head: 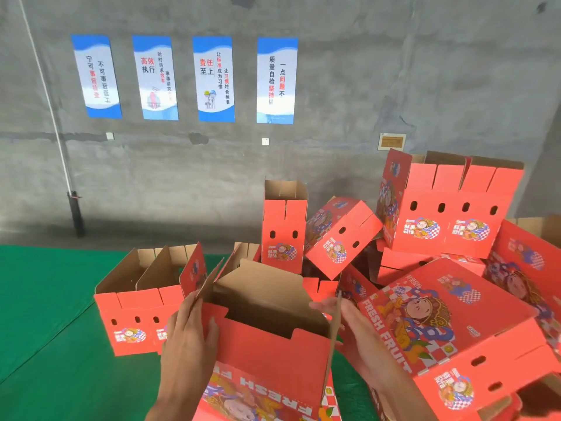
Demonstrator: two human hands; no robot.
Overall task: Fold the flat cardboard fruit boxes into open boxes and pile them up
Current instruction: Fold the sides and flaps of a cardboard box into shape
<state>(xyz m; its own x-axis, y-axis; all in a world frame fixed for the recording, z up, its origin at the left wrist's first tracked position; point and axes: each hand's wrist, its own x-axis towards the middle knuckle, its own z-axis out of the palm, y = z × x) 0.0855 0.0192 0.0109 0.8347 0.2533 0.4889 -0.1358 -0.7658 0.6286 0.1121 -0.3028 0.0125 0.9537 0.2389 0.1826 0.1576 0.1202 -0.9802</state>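
**Hands at the half-folded fruit box**

Grey concrete wall [334,165] with four blue-and-white posters [212,79] is rising behind a green mat [45,314]; a red half-folded box [273,354] is standing open at the front, between both hands; the left hand [188,338] is lying against its left end, fingers nearly straight, thumb pressing the red front panel; the right hand [352,326] is holding the upright right flap [332,344], fingers curling behind its edge; folded boxes [136,299] are sitting to the left on the mat; a jumbled pile of boxes [440,238] is leaning to the right.
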